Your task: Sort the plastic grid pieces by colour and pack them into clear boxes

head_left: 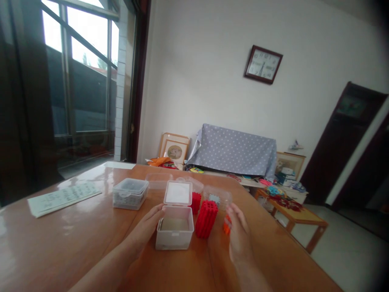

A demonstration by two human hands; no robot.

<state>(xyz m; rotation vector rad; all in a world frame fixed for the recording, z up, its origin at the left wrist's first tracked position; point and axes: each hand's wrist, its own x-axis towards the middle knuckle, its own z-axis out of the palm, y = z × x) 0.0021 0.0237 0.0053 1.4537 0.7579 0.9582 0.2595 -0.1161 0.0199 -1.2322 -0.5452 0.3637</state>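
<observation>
A small clear plastic box (174, 239) stands with its hinged lid (178, 193) raised, and a tan layer covers what I see of its inside. My left hand (148, 225) is at the box's left wall, fingertips and thumb closed on the rim near the hinge. To the box's right, a bundle of red ridged plastic pieces (207, 219) stands upright, with more red pieces (196, 202) behind it. My right hand (240, 233) is held on edge, fingers stretched out, beside an orange ridged stack (227, 224) that it partly covers.
A lidded clear box (130, 194) with grey contents sits left on the wooden table (121, 267). Behind are an empty-looking clear container (159, 181) and another (223, 194) near light-blue pieces (214, 199). Printed sheets (63, 198) lie far left. A low bench (306, 219) stands beyond the right edge.
</observation>
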